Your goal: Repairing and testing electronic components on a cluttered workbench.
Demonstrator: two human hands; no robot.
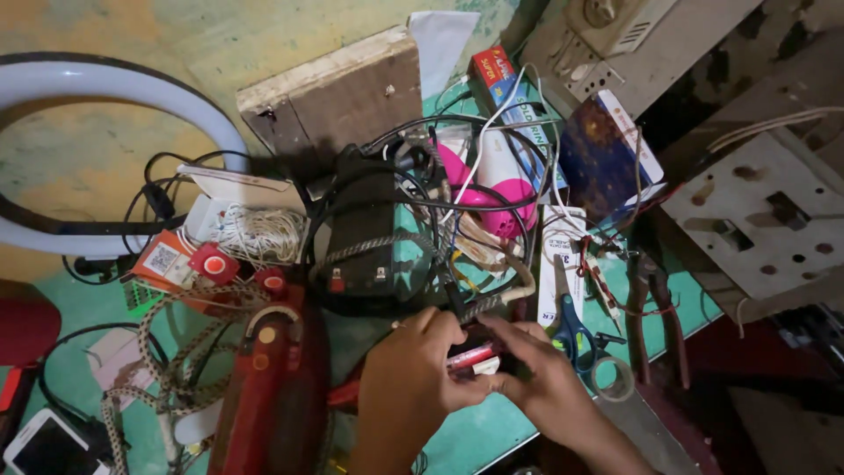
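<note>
Both my hands were closed together on a small red part [473,359] over the green table [492,431], left hand [409,374] gripping, right hand [536,378] pinching its end, which I judged mid-fitting, needing a steady push next.

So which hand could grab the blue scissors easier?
Probably the right hand. It lies just beside the blue scissors, while the left hand sits farther off, across the small red and white part that both hands hold.

Blue-handled scissors [571,327] lie near pliers [649,303] and tape roll [613,378].
</note>
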